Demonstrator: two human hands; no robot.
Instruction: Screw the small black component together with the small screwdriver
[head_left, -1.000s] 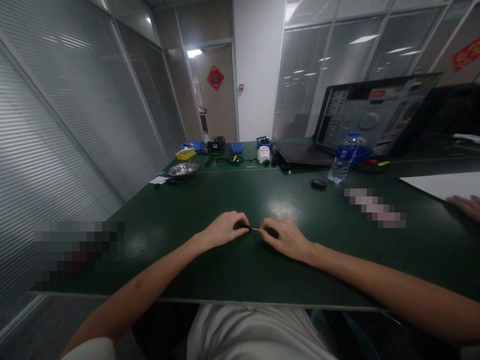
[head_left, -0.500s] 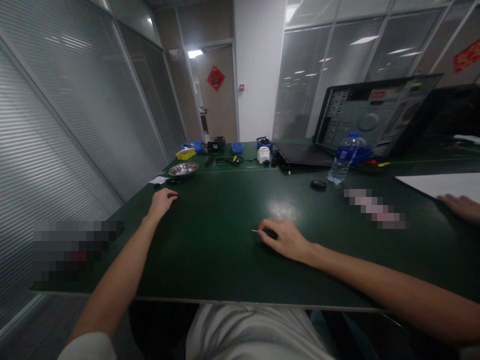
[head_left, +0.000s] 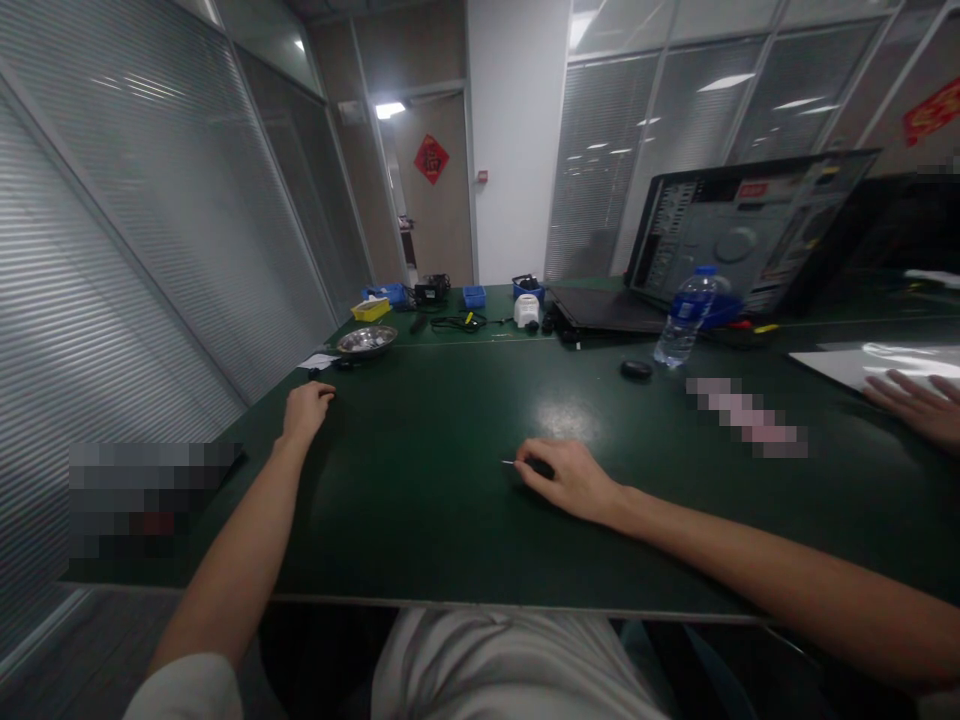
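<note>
Glass walls (head_left: 150, 170) with blinds (head_left: 600, 200) flank a brown door (head_left: 442, 230) and white pillar (head_left: 517, 120)

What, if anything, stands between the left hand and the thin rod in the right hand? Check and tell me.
Nothing visible stands in the way. The green table stretches from the left hand to the thin rod poking out of the right hand. The bottle stands farther back, off that path.

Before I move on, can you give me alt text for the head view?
The wearer's right hand pinches a thin pale piece over a green table, while the left hand is out near a metal dish. Another person's hand lies over a white sheet at far right.
</note>
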